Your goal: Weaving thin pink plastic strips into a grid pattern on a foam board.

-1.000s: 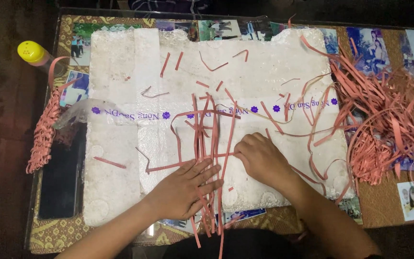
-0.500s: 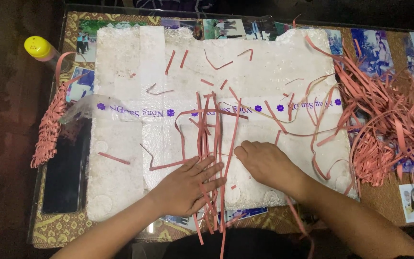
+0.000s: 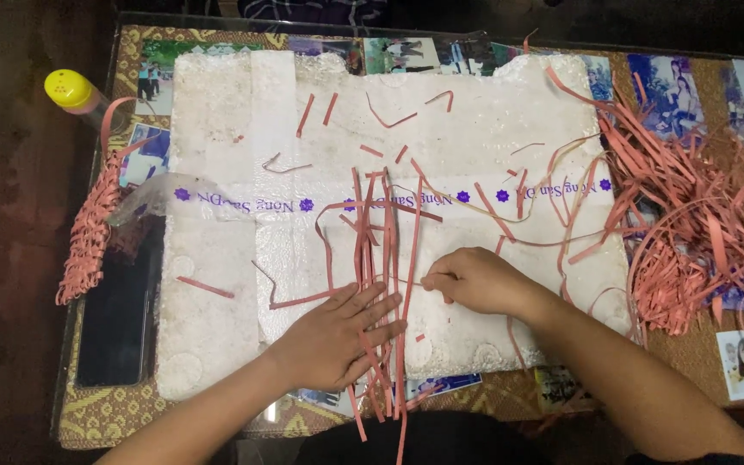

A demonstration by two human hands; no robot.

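— Head view, looking straight down: the left hand (image 3: 337, 336) lies flat, fingers spread, pressing down a bunch of long salmon-pink paper strips (image 3: 381, 284) laid side by side on the white foam board (image 3: 217, 293). It grips nothing, it only pins them.

— And the right hand (image 3: 475, 280)?

— Curled, fingertips pinched together just beside the bunch. It looks to have the end of one thin strip between thumb and finger, though the strip itself is too fine for me to be sure.

— What could go wrong, would you say?

— If the flat palm shifts, I'd judge the lined-up strips would fan out or slide off the near edge, where their ends already hang over. A hard tug from the pinching hand could tear so thin a strip, or drag its neighbours crooked. The big tangled heap of pink strips (image 3: 699, 232) on the right sits near enough that loose ends could get mixed in.

— Any containers?

— Only a small bottle with a yellow cap (image 3: 71, 90) at the far left corner, cap on, contents hidden. Beside it a crumpled clear plastic bag (image 3: 144, 202), apparently empty, and a coiled pink bundle (image 3: 88, 241) on the glass-topped table (image 3: 105, 413).
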